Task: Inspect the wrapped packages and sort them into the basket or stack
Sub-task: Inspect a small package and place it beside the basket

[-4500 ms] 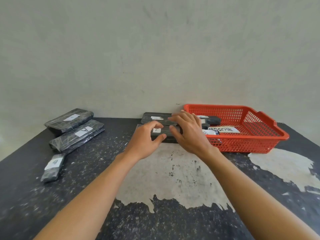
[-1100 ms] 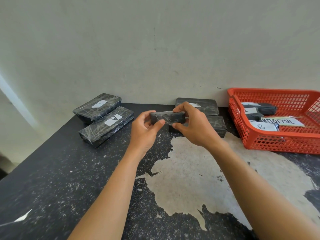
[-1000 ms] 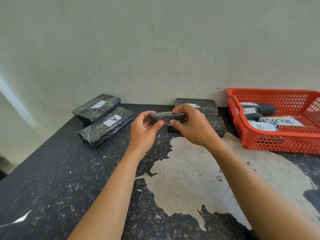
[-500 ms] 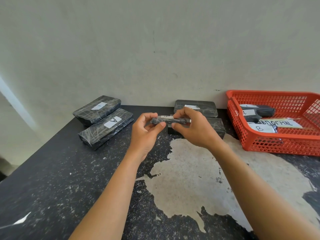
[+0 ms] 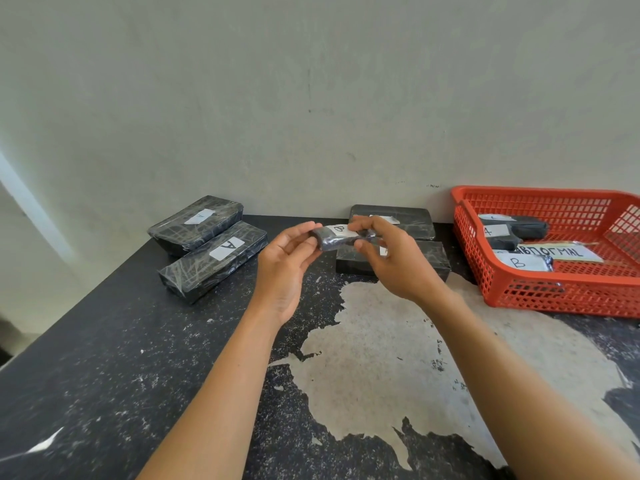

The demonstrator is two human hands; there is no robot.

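Small package marked B (image 5: 337,237) held above the table (image 5: 173,358), both hands.
Left hand (image 5: 284,261) pinched its left end and right hand (image 5: 398,265) gripped its right end, label up. Just behind the grip lay two black packages (image 5: 426,261). To its right stood the red basket (image 5: 554,299), and to its left the package marked A (image 5: 214,261).

small black wrapped package (image 5: 341,237), label b up, held above table (image 5: 104,358).
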